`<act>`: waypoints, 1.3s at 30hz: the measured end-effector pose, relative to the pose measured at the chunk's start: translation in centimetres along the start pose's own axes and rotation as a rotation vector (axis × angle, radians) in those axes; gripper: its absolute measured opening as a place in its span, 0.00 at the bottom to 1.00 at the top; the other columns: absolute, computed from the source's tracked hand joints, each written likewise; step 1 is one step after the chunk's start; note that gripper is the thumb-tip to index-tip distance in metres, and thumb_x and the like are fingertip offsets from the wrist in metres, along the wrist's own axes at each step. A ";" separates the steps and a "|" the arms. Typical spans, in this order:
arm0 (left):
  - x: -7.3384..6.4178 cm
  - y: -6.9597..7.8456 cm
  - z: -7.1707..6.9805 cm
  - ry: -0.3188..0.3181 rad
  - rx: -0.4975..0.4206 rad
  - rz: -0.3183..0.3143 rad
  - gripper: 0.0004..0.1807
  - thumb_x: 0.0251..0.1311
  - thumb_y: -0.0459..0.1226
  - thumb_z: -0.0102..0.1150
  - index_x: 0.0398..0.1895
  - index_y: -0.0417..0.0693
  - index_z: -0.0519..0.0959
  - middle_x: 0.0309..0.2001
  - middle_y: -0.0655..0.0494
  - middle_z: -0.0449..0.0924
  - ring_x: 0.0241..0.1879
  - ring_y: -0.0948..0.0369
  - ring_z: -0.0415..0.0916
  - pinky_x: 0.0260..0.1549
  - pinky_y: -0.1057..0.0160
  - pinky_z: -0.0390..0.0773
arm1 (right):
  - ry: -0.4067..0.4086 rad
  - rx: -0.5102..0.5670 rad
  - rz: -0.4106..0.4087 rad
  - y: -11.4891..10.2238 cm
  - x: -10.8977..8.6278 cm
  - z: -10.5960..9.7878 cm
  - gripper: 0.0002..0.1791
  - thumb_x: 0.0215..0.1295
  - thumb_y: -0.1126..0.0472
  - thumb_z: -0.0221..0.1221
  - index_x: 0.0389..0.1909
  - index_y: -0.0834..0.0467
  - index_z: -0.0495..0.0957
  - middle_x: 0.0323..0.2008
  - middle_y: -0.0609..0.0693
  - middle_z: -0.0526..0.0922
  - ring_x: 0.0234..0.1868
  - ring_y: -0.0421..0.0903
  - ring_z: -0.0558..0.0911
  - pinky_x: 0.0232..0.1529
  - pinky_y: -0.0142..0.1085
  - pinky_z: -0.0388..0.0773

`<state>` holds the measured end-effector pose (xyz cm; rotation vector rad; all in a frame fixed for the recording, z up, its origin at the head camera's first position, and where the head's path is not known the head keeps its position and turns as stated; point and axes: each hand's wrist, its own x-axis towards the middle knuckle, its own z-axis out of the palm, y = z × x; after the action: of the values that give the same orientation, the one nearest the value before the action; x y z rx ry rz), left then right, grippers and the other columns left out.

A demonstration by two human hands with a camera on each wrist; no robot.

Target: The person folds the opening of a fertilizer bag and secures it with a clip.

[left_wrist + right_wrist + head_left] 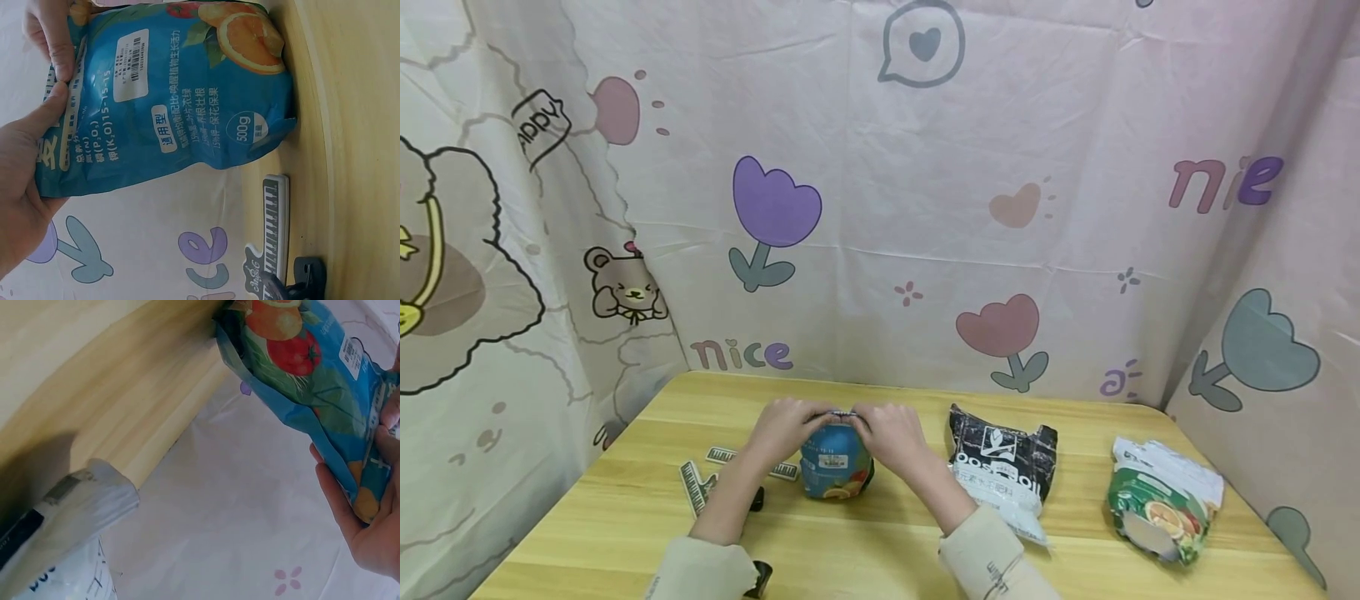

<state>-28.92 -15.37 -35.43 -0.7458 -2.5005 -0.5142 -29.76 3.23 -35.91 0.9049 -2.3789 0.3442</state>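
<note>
Blue bag is upright on the wooden table, left hand and right hand both pinching its top edge, thumbs pretty close together. Black-and-white bag sits off to the right, green-and-white bag further over.

– How is the head view lit?

– Bright, diffuse light is spread over the patterned cloth, with dimmer grey held in the fold at the far right. Soft shine is thrown back by the black-and-white bag.

– And the wrist views?

– Both are rendered dimmer. In the left one, large print on the blue bag is legibly resolved. In the right one, a dark shadow is cast across the tabletop at left, and fine detail is softened by blur.
</note>
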 end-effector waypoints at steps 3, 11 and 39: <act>0.1 0.1 0.2 0.026 0.006 -0.013 0.06 0.54 0.38 0.63 0.34 0.49 0.85 0.30 0.56 0.83 0.26 0.60 0.78 0.24 0.62 0.75 | 0.016 -0.018 0.009 -0.1 0.0 0.0 0.11 0.64 0.57 0.56 0.22 0.51 0.78 0.08 0.40 0.63 0.08 0.35 0.57 0.10 0.26 0.50; 0.3 0.4 -0.2 -0.057 -0.024 -0.098 0.08 0.51 0.40 0.65 0.34 0.51 0.85 0.30 0.58 0.83 0.28 0.60 0.78 0.26 0.61 0.75 | -0.002 -0.005 0.015 -0.1 -0.1 0.0 0.09 0.63 0.56 0.57 0.26 0.52 0.82 0.10 0.41 0.68 0.10 0.35 0.59 0.10 0.26 0.52; -0.6 -0.1 -0.3 -0.031 -0.134 -0.091 0.06 0.48 0.37 0.67 0.32 0.50 0.85 0.30 0.60 0.83 0.27 0.64 0.78 0.27 0.64 0.76 | -0.028 0.044 0.004 -0.2 -0.4 -0.4 0.06 0.60 0.56 0.60 0.31 0.51 0.84 0.19 0.42 0.80 0.13 0.34 0.66 0.12 0.26 0.59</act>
<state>-28.45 -15.79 -35.55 -0.6970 -2.5576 -0.7137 -29.28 3.46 -35.83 0.9304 -2.4075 0.3890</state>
